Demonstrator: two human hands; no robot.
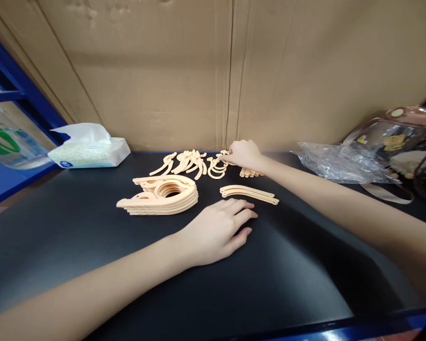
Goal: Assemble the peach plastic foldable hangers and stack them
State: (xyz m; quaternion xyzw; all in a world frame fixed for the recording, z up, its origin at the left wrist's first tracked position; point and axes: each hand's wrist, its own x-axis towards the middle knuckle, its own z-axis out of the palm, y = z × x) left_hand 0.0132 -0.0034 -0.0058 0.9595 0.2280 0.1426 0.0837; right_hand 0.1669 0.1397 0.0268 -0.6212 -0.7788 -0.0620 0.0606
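At upper centre the right hand (244,154) pinched one hook piece (218,166) among tangled others, the left hand (218,229) lay flat and empty, so lifting might have dragged neighbours off.

two hands (216,232) (one tissue pack (88,152))

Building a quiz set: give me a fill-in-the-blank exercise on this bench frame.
1. The left hand rests palm down on the ____ table.
2. The right hand touches the small peach hook pieces near the ____ wall.
3. The tissue pack lies at the far ____ of the table.
4. The stacked peach hanger parts lie just ____ the left hand.

Missing: black; cardboard; left; beyond
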